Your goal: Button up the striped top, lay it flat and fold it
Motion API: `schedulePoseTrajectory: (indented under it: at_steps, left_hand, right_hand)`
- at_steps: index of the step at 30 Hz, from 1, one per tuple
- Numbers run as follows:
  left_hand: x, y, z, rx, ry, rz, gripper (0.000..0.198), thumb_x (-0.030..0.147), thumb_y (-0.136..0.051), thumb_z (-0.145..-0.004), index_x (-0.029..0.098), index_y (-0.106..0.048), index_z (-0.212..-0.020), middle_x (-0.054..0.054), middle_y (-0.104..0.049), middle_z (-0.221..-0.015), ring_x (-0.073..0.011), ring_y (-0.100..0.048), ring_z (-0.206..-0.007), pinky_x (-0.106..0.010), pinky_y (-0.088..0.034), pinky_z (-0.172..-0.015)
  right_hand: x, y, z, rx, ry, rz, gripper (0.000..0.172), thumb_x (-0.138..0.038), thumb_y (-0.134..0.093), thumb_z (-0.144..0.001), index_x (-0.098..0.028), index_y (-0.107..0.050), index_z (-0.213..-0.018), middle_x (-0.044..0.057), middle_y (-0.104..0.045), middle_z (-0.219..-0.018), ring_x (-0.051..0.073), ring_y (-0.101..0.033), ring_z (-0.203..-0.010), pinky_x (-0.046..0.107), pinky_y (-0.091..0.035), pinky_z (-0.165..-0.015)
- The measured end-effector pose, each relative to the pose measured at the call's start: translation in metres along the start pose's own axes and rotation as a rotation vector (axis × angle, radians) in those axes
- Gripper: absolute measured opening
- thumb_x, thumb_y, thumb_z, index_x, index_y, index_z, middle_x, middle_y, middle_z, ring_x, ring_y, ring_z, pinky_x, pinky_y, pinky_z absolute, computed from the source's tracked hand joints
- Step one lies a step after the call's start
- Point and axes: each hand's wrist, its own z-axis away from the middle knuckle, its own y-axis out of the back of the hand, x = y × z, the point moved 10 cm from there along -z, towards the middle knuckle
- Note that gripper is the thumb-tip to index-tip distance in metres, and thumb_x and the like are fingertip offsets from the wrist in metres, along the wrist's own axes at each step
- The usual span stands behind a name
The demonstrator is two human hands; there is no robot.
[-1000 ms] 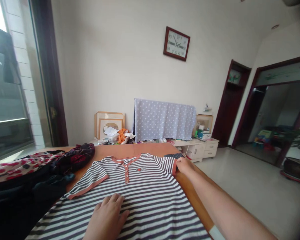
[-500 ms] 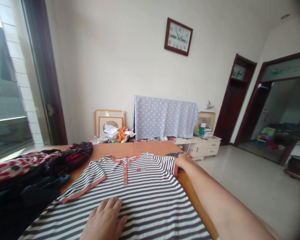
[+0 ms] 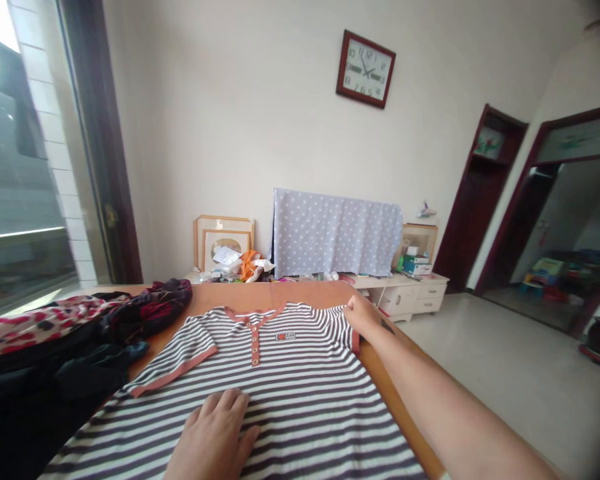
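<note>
A striped short-sleeved shirt (image 3: 260,393) with dark and white bands, a coral collar and cuffs, and a buttoned placket lies spread face up on an orange-brown tabletop (image 3: 275,293). My left hand (image 3: 215,433) rests flat on its lower front, fingers apart, holding nothing. At the far sleeve, my right hand (image 3: 363,317) pinches the striped cloth near the shoulder. Its fingers cover part of that sleeve, so the sleeve's end is partly hidden.
A heap of dark and red patterned clothing (image 3: 130,320) lies along the table's left side. Past the far edge stand a low white cabinet (image 3: 410,299), a polka-dot cloth (image 3: 335,233), framed pictures and loose clutter. The tiled floor lies to the right.
My right hand has shifted slightly left and up along the shoulder, and the sleeve's dark underside no longer shows. My left hand stays on the shirt, and the view has tilted a little.
</note>
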Motion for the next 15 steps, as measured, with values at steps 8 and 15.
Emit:
schedulePoseTrajectory:
  at_steps: [8, 15]
  left_hand:
    - [0.004, 0.006, 0.005, 0.019, -0.016, -0.009, 0.046, 0.045, -0.040, -0.092, 0.025, -0.061, -0.128, -0.009, -0.058, -0.136, -0.0300, -0.047, -0.125, -0.047, -0.036, -0.103]
    - [0.006, 0.008, 0.007, 0.037, -0.030, 0.000, 0.044, 0.045, -0.041, -0.091, 0.025, -0.063, -0.124, -0.009, -0.061, -0.127, -0.0295, -0.051, -0.120, -0.046, -0.038, -0.101]
  right_hand:
    - [-0.104, -0.011, 0.096, 0.098, 0.533, -0.021, 0.011, -0.022, -0.051, -0.089, -0.024, -0.061, -0.092, 0.001, -0.069, -0.092, 0.018, -0.058, -0.091, 0.030, -0.029, -0.077]
    - [-0.118, -0.042, 0.126, 0.007, 0.600, 0.046, 0.014, -0.025, -0.051, -0.092, -0.025, -0.065, -0.094, 0.004, -0.068, -0.100, 0.022, -0.057, -0.101, 0.033, -0.032, -0.088]
